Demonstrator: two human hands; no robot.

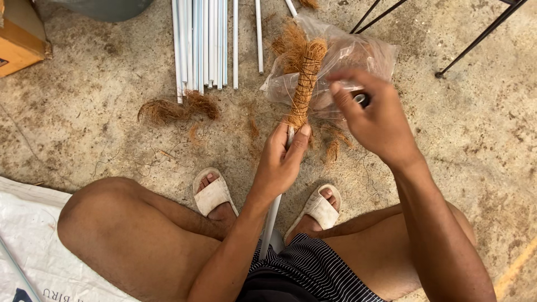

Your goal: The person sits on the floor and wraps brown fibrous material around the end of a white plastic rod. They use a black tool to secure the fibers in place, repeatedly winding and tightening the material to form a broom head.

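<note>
My left hand (282,159) grips a white pipe (272,218) that runs up from between my knees. The pipe's upper end is covered in brown coconut fibre (305,84) bound with dark thread in spiral turns. To the right of that wrapped end is my right hand (375,114), fingers closed around a small dark spool (362,99) of thread that is mostly hidden by the hand. A thin thread seems to run from the spool to the fibre.
Several white pipes (202,42) lie side by side on the concrete floor ahead. A clear plastic bag (358,56) with fibre sits behind the wrapped end. A loose fibre tuft (176,109) lies at left. Cardboard box (19,36) top left, black metal legs (475,39) top right, white sack (33,246) bottom left.
</note>
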